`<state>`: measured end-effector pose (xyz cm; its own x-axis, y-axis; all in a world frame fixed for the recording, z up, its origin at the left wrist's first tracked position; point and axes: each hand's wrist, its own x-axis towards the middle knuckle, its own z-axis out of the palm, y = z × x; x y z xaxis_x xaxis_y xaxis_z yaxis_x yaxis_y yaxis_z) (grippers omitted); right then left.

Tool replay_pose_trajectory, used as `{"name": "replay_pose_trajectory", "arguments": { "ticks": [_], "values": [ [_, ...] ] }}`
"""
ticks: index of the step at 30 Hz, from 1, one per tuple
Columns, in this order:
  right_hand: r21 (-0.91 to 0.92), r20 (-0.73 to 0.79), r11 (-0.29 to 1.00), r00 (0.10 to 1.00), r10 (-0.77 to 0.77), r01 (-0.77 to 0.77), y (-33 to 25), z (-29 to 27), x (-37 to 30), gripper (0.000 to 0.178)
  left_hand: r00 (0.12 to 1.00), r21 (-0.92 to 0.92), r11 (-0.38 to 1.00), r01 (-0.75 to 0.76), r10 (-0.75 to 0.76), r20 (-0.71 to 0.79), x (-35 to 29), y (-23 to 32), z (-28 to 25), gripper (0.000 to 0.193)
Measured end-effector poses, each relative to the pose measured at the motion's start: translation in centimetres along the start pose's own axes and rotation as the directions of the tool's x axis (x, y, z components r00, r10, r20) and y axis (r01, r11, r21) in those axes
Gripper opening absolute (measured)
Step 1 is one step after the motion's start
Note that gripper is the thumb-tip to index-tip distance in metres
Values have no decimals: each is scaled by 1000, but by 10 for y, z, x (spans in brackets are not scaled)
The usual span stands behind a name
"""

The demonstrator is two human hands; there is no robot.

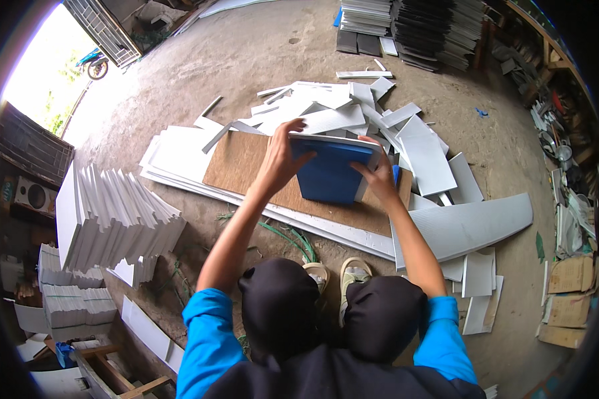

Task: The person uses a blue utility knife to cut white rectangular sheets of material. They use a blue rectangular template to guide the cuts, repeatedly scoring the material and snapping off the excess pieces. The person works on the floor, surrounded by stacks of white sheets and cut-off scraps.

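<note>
Between my hands a flat blue rectangular panel (333, 171) is tilted up, with its lower edge at a brown wooden board (236, 163). White sheet edges (326, 139) show along its top and right side; how many sheets there are I cannot tell. My left hand (283, 159) is closed on the upper left corner, thumb across the blue face and fingers over the top. On the upper right corner my right hand (378, 174) grips in the same way, its thumb on the blue face. The board lies on long white panels (173, 149) on the floor.
Loose white offcuts (323, 116) are heaped beyond the board. A large curved white piece (472, 226) lies at right. Stacked white panels (113, 216) stand at left, dark and white stacks (419, 30) at the back. Green strapping (293, 243) lies near my shoes (354, 276).
</note>
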<state>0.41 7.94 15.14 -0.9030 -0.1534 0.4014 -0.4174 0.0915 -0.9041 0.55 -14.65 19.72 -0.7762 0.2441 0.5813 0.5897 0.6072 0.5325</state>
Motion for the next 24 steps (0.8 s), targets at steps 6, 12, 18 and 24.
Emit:
{"name": "replay_pose_trajectory", "arguments": {
  "ticks": [6,12,18,24],
  "values": [
    [33,60,998,997,51,-53,4,-4,1,50,957,-476,853,214,-281,-73,-36,-23,49,51],
    [69,10,993,996,93,-93,16,-1,-3,45,934,-548,804,230,-341,-109,-45,-35,64,50],
    [-44,28,989,990,142,-140,36,-12,-9,47,951,-508,833,219,-299,-80,-46,-33,63,42],
    [-162,70,982,994,-84,94,-27,-12,6,67,958,-490,853,180,-264,-108,-51,-31,60,45]
  ]
}}
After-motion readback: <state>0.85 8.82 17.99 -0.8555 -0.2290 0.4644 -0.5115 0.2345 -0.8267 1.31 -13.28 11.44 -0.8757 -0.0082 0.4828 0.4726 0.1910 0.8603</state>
